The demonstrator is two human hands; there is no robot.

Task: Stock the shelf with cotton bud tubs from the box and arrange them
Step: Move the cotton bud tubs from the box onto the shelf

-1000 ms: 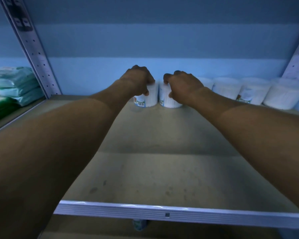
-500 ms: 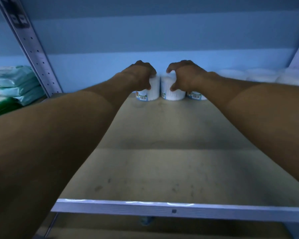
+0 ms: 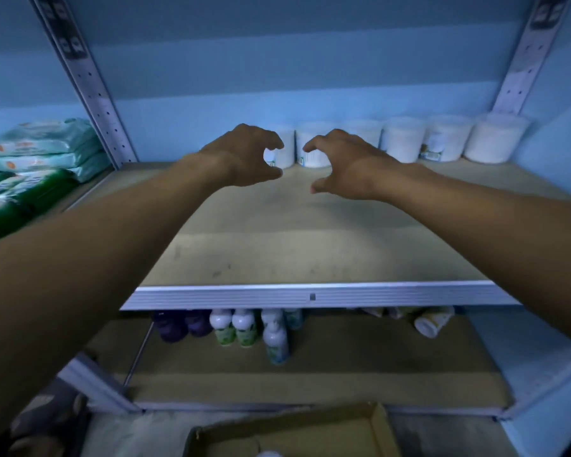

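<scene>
Nearest, at bottom edge: open cardboard box (image 3: 287,433), cut off by the frame; a white rounded top just shows inside it, too little to identify. To its left, a dark blurred shape on the floor, unidentifiable.

Lower shelf (image 3: 310,380): bottles (image 3: 244,328) standing in a loose group, white caps with green labels, two dark purple ones at left, one pale bottle lying on its side at right. Label text too small to read.

Upper shelf (image 3: 310,245): tan board, scuffed and marked, with a ribbed metal front rail. Both forearms reach over it.

Left hand (image 3: 244,156): fingers and thumb curved into an open C, holding nothing; grip empty, just in front of the leftmost tub. Right hand (image 3: 340,163): same open curve, empty, just in front of the next tub.

Cotton bud tubs (image 3: 406,140): a single row of white tubs along the back of the upper shelf, side by side from centre to the right upright. Small blue label strips low on some; print unreadable. The two leftmost are partly hidden by the hands.

Left bay: stacked soft packs (image 3: 43,150), pale green over dark green, writing blurred.

Behind: perforated metal uprights, blue wall, dim bluish light.
</scene>
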